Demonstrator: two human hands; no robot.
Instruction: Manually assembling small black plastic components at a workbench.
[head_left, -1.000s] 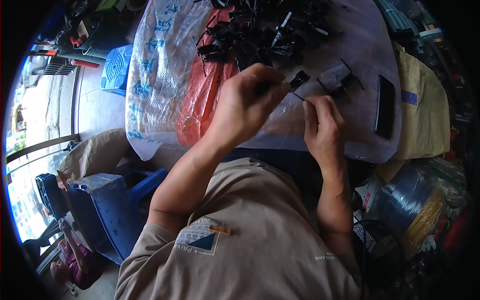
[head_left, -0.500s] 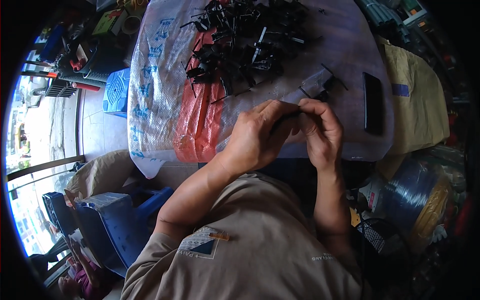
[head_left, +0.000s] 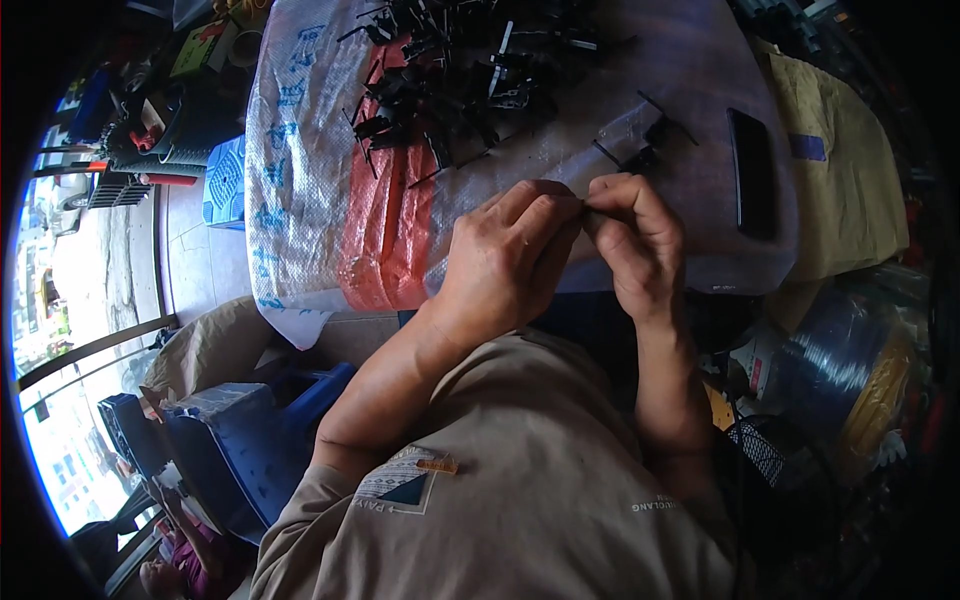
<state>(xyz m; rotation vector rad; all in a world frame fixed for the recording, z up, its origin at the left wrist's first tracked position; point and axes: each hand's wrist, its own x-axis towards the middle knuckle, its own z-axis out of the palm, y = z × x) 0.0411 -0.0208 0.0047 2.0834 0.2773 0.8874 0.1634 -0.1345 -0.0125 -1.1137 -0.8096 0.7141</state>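
Note:
Just past the near edge of the covered table, my left hand (head_left: 505,245) and my right hand (head_left: 640,245) meet at their fingertips. The left fingers curl round a small black part (head_left: 584,208), mostly hidden in them; its exact kind does not show. My right thumb and forefinger pinch at its end. Beyond the right hand lie a few loose black plastic pieces (head_left: 655,135) with thin rods. Farther off, a heap of similar black plastic parts (head_left: 480,70) with thin arms spreads over the sheet.
White woven plastic sheeting (head_left: 280,190) with a red band (head_left: 385,240) covers the table. A black phone (head_left: 752,175) lies at right, near brown wrapping (head_left: 840,170). Blue plastic stools (head_left: 225,440) stand lower left, where another person (head_left: 195,555) shows. A clear-wrapped roll (head_left: 830,360) sits lower right.
The view has shifted slightly, so the table sits higher in the picture. Both hands remain together; the black part showing between them is now more hidden by my left fingers.

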